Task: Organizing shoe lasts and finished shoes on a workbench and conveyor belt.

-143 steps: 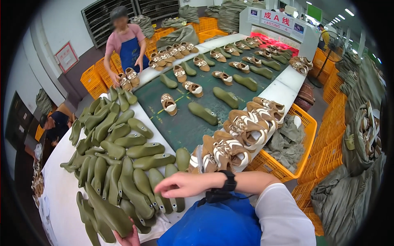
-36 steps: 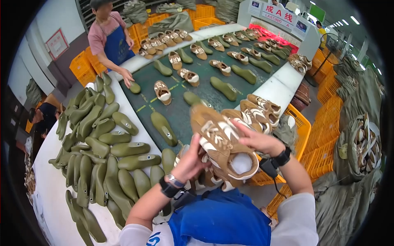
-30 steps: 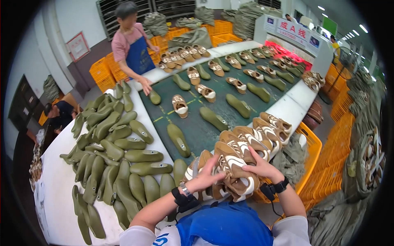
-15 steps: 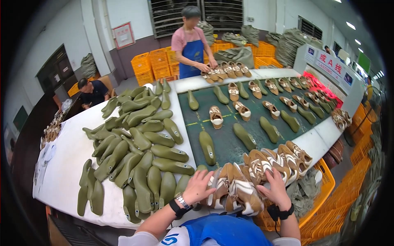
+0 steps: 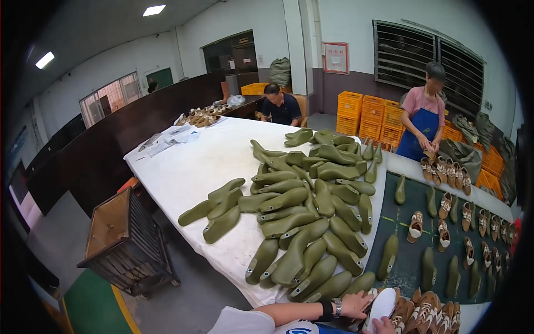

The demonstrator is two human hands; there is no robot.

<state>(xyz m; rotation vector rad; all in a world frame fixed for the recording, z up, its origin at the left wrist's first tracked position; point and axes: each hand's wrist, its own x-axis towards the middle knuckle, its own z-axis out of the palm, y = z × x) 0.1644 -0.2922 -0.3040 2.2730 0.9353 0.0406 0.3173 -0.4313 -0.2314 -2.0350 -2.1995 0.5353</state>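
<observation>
With the left hand [image 5: 356, 305] fingers apart along the left edge of a white sole-shaped piece [image 5: 384, 302], with the right hand [image 5: 381, 326] at its lower end, grip too cropped to tell; plain, pale, elongated, round-tipped; just left of brown-and-white shoes [image 5: 425, 313]; beyond, on the white worktop [image 5: 217, 167], heaped olive-green lasts [image 5: 293, 260].

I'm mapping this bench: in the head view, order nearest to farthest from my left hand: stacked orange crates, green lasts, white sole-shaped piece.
1. White sole-shaped piece: just right of the left hand.
2. Green lasts: piled ahead, mostly leftward.
3. Orange crates: stacked far back.
</observation>
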